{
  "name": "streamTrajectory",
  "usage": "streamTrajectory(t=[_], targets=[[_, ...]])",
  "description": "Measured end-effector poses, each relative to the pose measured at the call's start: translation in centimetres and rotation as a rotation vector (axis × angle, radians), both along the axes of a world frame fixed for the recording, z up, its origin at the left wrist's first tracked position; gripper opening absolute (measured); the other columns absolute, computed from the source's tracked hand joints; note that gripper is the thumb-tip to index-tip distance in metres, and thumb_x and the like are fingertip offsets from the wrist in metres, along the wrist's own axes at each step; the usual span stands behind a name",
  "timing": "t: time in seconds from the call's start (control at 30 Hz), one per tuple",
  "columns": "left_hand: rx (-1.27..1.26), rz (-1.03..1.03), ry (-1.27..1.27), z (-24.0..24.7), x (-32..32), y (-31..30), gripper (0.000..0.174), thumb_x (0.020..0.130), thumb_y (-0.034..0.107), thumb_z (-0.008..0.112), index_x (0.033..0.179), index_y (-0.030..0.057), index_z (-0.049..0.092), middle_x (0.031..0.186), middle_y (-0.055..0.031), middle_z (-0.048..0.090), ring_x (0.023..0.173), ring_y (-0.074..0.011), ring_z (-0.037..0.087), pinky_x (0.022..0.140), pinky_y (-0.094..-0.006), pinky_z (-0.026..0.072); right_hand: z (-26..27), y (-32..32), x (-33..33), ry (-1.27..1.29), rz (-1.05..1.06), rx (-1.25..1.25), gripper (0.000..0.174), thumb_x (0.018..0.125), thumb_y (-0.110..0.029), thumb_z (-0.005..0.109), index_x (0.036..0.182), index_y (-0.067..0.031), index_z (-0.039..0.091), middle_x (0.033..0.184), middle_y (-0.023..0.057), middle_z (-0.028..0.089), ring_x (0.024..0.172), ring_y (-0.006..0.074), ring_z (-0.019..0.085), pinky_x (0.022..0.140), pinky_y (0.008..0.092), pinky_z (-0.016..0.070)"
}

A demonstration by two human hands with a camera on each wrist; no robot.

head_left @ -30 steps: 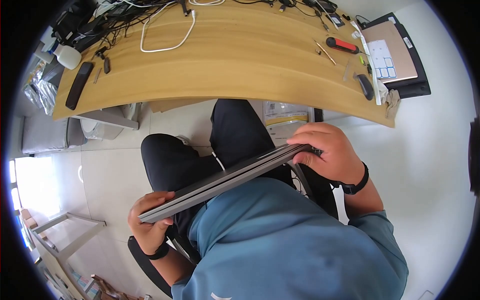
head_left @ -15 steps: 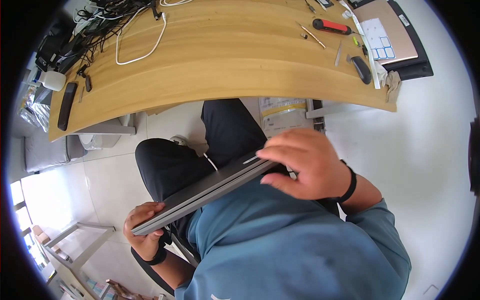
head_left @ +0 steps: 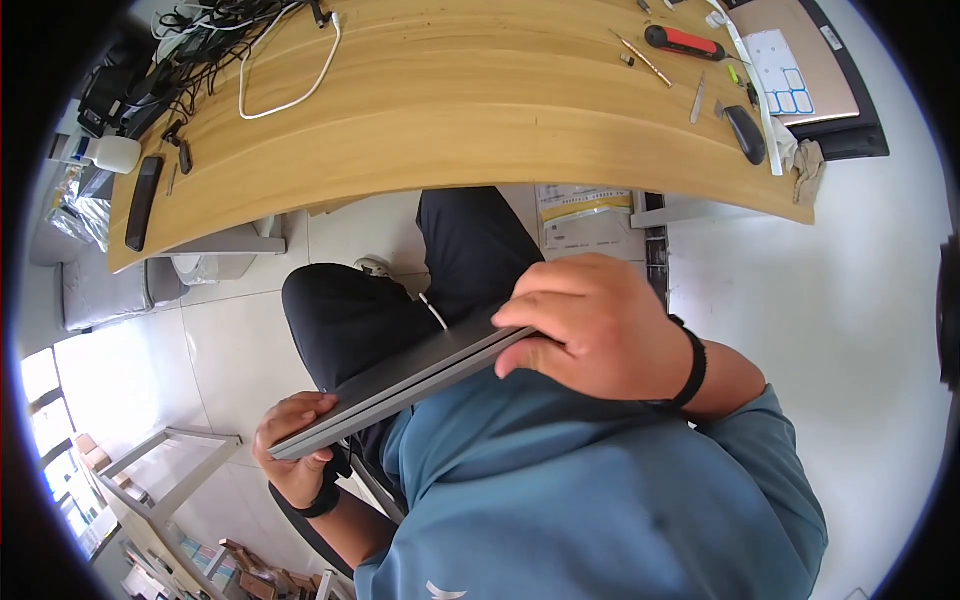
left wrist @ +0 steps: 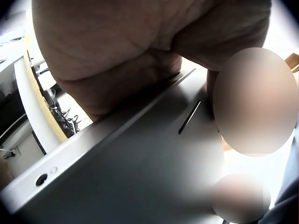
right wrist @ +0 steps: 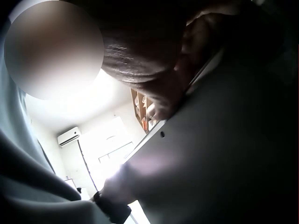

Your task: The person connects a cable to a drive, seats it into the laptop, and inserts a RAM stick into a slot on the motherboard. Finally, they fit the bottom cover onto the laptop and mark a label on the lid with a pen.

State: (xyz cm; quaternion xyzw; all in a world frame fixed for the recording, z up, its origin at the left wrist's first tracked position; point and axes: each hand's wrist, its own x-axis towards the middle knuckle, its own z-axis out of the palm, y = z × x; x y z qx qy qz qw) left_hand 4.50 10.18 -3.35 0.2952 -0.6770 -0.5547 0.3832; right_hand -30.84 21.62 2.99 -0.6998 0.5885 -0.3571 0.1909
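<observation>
A thin grey laptop (head_left: 405,375), folded flat, is held over the lap with its long edge facing the body. It slopes down toward the left. My left hand (head_left: 293,445) grips the left end, fingers over the dark top and thumb beneath. My right hand (head_left: 610,325) pinches the near long edge farther right, thumb at the edge and fingertips on top; it hides the right end. In the left wrist view the laptop's flat underside (left wrist: 140,158) shows a narrow dark slot and a round hole in its side. The right wrist view shows its dark face (right wrist: 210,149) with a small round spot.
The wooden desk (head_left: 430,130) curves across ahead of the knees. On it lie a red and black screwdriver (head_left: 685,42), a mouse (head_left: 745,135), tweezers (head_left: 697,98), a white cable (head_left: 290,105) and a dark elongated bar (head_left: 144,203). Tangled cables (head_left: 190,60) fill the back left.
My right hand has left the laptop's right end, slid left along the near edge and closed its thumb and fingers there. The left hand keeps its grip; the view has shifted slightly.
</observation>
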Motion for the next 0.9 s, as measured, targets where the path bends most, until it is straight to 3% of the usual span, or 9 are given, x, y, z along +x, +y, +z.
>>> streamTrajectory(t=[0.13,0.23,0.3,0.37,0.43,0.53,0.77,0.83,0.9], targets=[[0.006,0.01,0.0,-0.2,0.1,-0.2,0.057,0.075,0.043,0.087,0.101,-0.0016,0.063,0.094,-0.0209,0.071,0.091,-0.0362,0.071,0.082,-0.0424,0.057,0.4,1.7,-4.5,0.004,-0.065,0.063,0.041,0.069,-0.021,0.089,0.102,-0.0041,0.07,0.092,0.0096,0.069,0.08,0.0311,0.066,0.069,0.0368,0.0518],[0.008,-0.033,-0.051,-0.4,0.9,-0.6,0.06,0.079,0.048,0.084,0.106,-0.0008,0.064,0.1,-0.0201,0.068,0.096,-0.0343,0.069,0.083,-0.043,0.0548,-1.2,3.5,-7.2,-0.07,-0.076,0.246,0.039,0.075,-0.015,0.086,0.108,-0.0045,0.07,0.099,0.0112,0.071,0.091,0.0329,0.068,0.078,0.0364,0.0532],[0.013,-0.053,-0.052,-0.5,1.1,-0.8,0.06,0.079,0.048,0.084,0.108,-0.0004,0.064,0.101,-0.0203,0.068,0.097,-0.0343,0.068,0.084,-0.0433,0.0543,-2.6,4.2,-7.8,-0.224,-0.065,0.247,0.04,0.076,-0.015,0.085,0.112,-0.0055,0.068,0.101,0.0122,0.07,0.094,0.0351,0.066,0.081,0.039,0.0524],[0.017,-0.071,-0.06,-0.3,1.0,-0.8,0.059,0.08,0.047,0.084,0.109,0.0,0.063,0.101,-0.0205,0.068,0.098,-0.0343,0.068,0.085,-0.0436,0.0539,-3.2,4.2,-7.5,-0.228,-0.067,0.205,0.039,0.077,-0.014,0.084,0.11,-0.0058,0.067,0.1,0.0112,0.069,0.091,0.0331,0.066,0.078,0.0372,0.0522],[0.067,-0.036,-0.05,-0.1,0.9,-0.7,0.061,0.079,0.047,0.085,0.112,0.0004,0.062,0.104,-0.0207,0.068,0.1,-0.0342,0.067,0.087,-0.0439,0.0529,-3.4,4.0,-7.4,-0.168,-0.062,0.197,0.037,0.073,0.002,0.077,0.108,-0.0046,0.067,0.098,0.0098,0.071,0.089,0.0288,0.07,0.076,0.0352,0.0536],[0.105,-0.005,-0.031,-0.5,1.3,-0.7,0.064,0.079,0.048,0.085,0.113,0.0,0.061,0.106,-0.0205,0.067,0.102,-0.0338,0.066,0.091,-0.044,0.0512,-4.2,3.9,-7.3,-0.192,-0.055,0.156,0.034,0.072,0.006,0.073,0.104,-0.0045,0.065,0.093,0.009,0.07,0.083,0.0284,0.069,0.071,0.0363,0.0522],[0.127,0.031,-0.004,-1.0,0.9,-1.2,0.066,0.079,0.051,0.084,0.112,-0.0013,0.06,0.106,-0.0191,0.067,0.102,-0.0326,0.064,0.092,-0.0437,0.0496,-4.8,3.4,-8.4,-0.208,0.017,0.152,0.029,0.075,0.0,0.076,0.101,-0.0037,0.066,0.093,0.0104,0.069,0.081,0.0285,0.068,0.071,0.0361,0.051],[0.065,-0.003,0.002,-0.9,0.3,-1.3,0.06,0.079,0.049,0.084,0.103,-0.0022,0.064,0.097,-0.021,0.07,0.096,-0.034,0.069,0.083,-0.0434,0.0552,-5.0,3.4,-9.2,-0.342,0.097,0.221,0.028,0.079,-0.007,0.078,0.105,-0.0046,0.068,0.094,0.0116,0.07,0.088,0.0309,0.068,0.077,0.037,0.0516],[0.077,-0.088,-0.085,-1.4,1.5,-2.1,0.059,0.082,0.043,0.084,0.112,-0.0026,0.061,0.103,-0.0175,0.068,0.1,-0.0288,0.065,0.088,-0.0403,0.0516,-6.7,3.6,-9.2,-0.272,0.099,0.283,0.028,0.081,-0.011,0.077,0.107,-0.0052,0.069,0.096,0.0125,0.071,0.091,0.0324,0.068,0.08,0.0381,0.0515]])
